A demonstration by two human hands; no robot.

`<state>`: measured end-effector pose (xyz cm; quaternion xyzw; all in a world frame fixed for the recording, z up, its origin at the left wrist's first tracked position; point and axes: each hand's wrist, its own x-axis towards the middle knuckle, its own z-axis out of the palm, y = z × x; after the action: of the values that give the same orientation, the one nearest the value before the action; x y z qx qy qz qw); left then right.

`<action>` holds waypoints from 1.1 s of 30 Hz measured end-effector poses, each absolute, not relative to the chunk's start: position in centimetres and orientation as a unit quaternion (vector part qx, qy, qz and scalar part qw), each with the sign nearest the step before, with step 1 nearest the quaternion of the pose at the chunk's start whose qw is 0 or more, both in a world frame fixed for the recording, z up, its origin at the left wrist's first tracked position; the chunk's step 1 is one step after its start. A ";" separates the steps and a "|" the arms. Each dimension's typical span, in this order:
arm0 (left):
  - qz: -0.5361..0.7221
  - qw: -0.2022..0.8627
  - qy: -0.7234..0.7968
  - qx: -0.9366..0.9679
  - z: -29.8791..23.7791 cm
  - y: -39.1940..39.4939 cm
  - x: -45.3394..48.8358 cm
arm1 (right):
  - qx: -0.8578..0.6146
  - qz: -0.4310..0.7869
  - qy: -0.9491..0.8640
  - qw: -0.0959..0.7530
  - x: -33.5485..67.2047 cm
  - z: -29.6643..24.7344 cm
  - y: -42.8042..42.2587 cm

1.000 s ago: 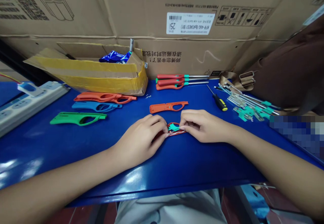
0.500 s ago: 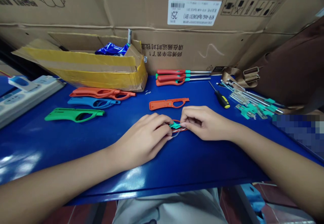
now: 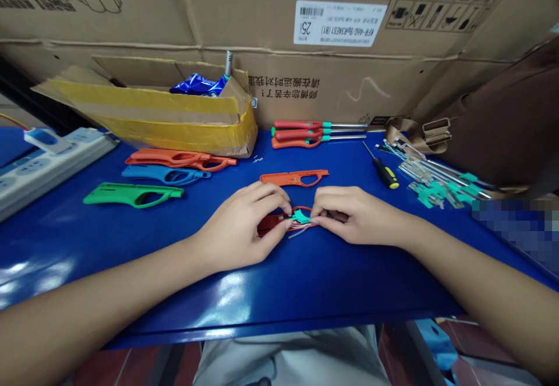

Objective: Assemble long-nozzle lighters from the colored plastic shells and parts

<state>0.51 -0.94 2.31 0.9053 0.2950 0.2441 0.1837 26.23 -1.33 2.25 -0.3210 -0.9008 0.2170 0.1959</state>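
Note:
A red lighter casing half (image 3: 269, 223) lies on the table in front of me, with a teal trigger piece (image 3: 300, 217) set in its looped end. Thin pale wires (image 3: 299, 233) come out along its near side. My left hand (image 3: 248, 223) arches over the casing, thumb and forefinger closed on the left end of the teal piece. From the other side, my right hand (image 3: 349, 214) pinches its right end, close to the casing's nose. Fingertips hide part of both ends. Just beyond lies an orange casing half (image 3: 283, 179), its hollow side up.
Orange (image 3: 174, 158), blue (image 3: 163, 174) and green casing halves (image 3: 131, 194) lie left. Assembled lighters (image 3: 301, 134) sit at the back. To the right are a screwdriver (image 3: 385, 173) and metal tubes with teal ends (image 3: 449, 176). A taped carton (image 3: 174, 124) and power strip (image 3: 56, 165) stand left.
My left hand has opened its arch, drawing its fingers back to the left, so more of the red casing and teal piece shows. The right hand keeps its pinch.

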 end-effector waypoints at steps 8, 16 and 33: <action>0.255 0.192 0.308 0.896 1.6 -0.5 0.5 | -0.303 0.216 -0.908 0.194 26.4 2.3 -1.2; 0.263 0.235 0.311 0.882 1.1 -0.4 0.8 | -0.295 0.200 -0.917 0.181 26.4 1.9 -1.3; 0.274 0.246 0.337 0.867 1.2 -0.4 0.8 | -0.315 0.216 -0.898 0.219 25.7 1.7 -1.5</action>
<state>0.82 -0.45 1.18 0.8666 0.3365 0.2739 0.2463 25.70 -1.51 1.74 -0.3145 -0.8980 0.2160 0.2192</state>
